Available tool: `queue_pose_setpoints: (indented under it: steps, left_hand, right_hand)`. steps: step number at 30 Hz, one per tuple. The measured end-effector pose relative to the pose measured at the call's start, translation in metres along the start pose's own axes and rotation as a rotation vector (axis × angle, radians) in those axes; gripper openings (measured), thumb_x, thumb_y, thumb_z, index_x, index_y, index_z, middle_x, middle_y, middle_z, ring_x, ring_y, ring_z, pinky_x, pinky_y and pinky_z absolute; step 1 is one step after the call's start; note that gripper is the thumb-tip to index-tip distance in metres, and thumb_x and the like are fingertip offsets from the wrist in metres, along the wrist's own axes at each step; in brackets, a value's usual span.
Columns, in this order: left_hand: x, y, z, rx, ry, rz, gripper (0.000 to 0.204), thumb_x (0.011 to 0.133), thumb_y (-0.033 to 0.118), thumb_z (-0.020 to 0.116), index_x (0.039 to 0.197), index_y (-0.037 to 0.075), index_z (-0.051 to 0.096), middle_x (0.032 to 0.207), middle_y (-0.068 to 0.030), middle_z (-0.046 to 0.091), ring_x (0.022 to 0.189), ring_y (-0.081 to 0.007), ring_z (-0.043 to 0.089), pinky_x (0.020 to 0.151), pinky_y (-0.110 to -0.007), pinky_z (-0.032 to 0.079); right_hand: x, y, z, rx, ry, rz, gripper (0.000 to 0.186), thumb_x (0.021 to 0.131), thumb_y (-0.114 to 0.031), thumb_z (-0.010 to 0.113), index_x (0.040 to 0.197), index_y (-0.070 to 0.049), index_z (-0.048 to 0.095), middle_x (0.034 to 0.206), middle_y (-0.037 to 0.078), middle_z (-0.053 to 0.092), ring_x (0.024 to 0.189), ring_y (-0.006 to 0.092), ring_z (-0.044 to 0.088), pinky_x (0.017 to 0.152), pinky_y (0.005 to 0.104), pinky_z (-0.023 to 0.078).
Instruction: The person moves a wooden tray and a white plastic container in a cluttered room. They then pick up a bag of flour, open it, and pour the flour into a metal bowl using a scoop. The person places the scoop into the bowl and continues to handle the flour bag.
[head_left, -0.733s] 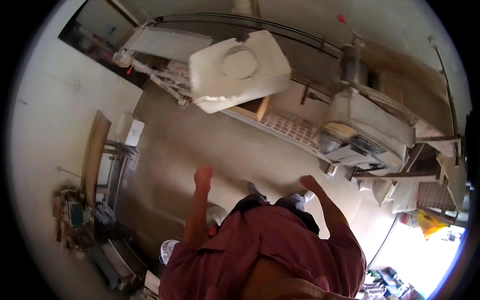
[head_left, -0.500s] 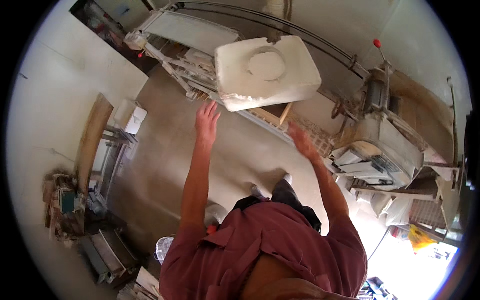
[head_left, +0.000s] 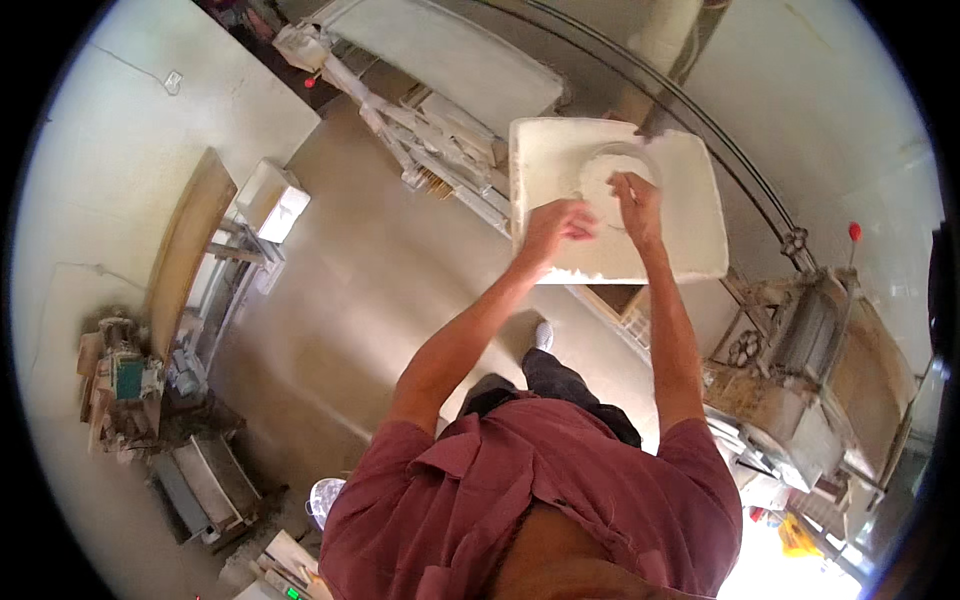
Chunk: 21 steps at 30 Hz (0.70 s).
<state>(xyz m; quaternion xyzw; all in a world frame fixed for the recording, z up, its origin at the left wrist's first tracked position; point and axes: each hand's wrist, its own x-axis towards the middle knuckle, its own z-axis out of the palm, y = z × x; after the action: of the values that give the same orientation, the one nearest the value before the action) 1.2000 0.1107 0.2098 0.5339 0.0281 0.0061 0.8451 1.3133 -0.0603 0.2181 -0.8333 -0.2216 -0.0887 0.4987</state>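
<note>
In front of me stands a large white rectangular tub (head_left: 690, 255) with rounded corners and a worn, dusty rim. Inside it shows a round, ring-edged shape with pale powder-like material in the middle. My left hand (head_left: 562, 228) is over the tub's left part, fingers curled in and blurred by motion. Over the round shape is my right hand (head_left: 638, 208), its fingers bent and drawn together; whether anything small is between them is hidden. I cannot tell whether either hand touches the tub.
A long dusty conveyor-like table (head_left: 450, 60) extends beyond the tub to the left. At right stands a roller machine (head_left: 800, 340) with a red-knobbed lever (head_left: 854, 233). A wooden board (head_left: 190, 250) leans at the left wall beside a white box (head_left: 272, 205).
Both hands have moved forward from short of the tub to over it and closer together, fingers now bent. I have stepped nearer, and the view has shifted.
</note>
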Motion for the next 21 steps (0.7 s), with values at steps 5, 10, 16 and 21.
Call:
queue_pose_setpoints:
  steps: [5, 10, 16, 21]
  left_hand:
    - [-0.048, -0.024, -0.237, 0.106, 0.711, -0.051, 0.028, 0.093, 0.026, 0.059, 0.106, 0.003, 0.065, 0.083, -0.0098, 0.069, 0.069, -0.0201, 0.067, 0.065, -0.031, 0.054]
    - [-0.029, -0.061, -0.398, 0.195, 0.805, -0.415, 0.021, 0.091, 0.025, 0.059, 0.099, 0.007, 0.064, 0.083, -0.0080, 0.069, 0.069, -0.0190, 0.067, 0.062, -0.032, 0.053]
    - [0.111, -0.122, -0.509, 0.073, 0.661, -0.537, 0.028, 0.091, 0.028, 0.061, 0.109, 0.008, 0.064, 0.096, -0.0077, 0.069, 0.082, -0.0195, 0.066, 0.069, -0.036, 0.055]
    - [0.249, -0.212, -0.579, 0.071, 0.651, -0.655, 0.033, 0.089, 0.033, 0.067, 0.108, 0.007, 0.060, 0.102, -0.0086, 0.065, 0.096, -0.0216, 0.063, 0.076, -0.041, 0.056]
  right_hand:
    - [-0.002, 0.035, 0.001, -0.109, 0.141, 0.158, 0.026, 0.090, -0.003, 0.060, 0.114, -0.007, 0.067, 0.080, 0.008, 0.064, 0.073, 0.0138, 0.059, 0.071, 0.0301, 0.050]
    - [-0.015, 0.047, -0.009, -0.037, 0.344, 0.352, 0.035, 0.091, -0.003, 0.053, 0.125, -0.004, 0.061, 0.097, 0.008, 0.066, 0.083, 0.0134, 0.061, 0.075, 0.0272, 0.051]
    - [-0.091, 0.011, -0.012, -0.386, 0.527, 0.613, 0.036, 0.092, -0.011, 0.058, 0.128, -0.003, 0.060, 0.105, 0.008, 0.065, 0.090, 0.0153, 0.060, 0.080, 0.0298, 0.050]
    - [-0.155, -0.048, 0.035, -0.730, 0.634, 0.771, 0.036, 0.094, -0.018, 0.058, 0.123, 0.003, 0.060, 0.086, 0.004, 0.058, 0.077, 0.0136, 0.053, 0.070, 0.0289, 0.046]
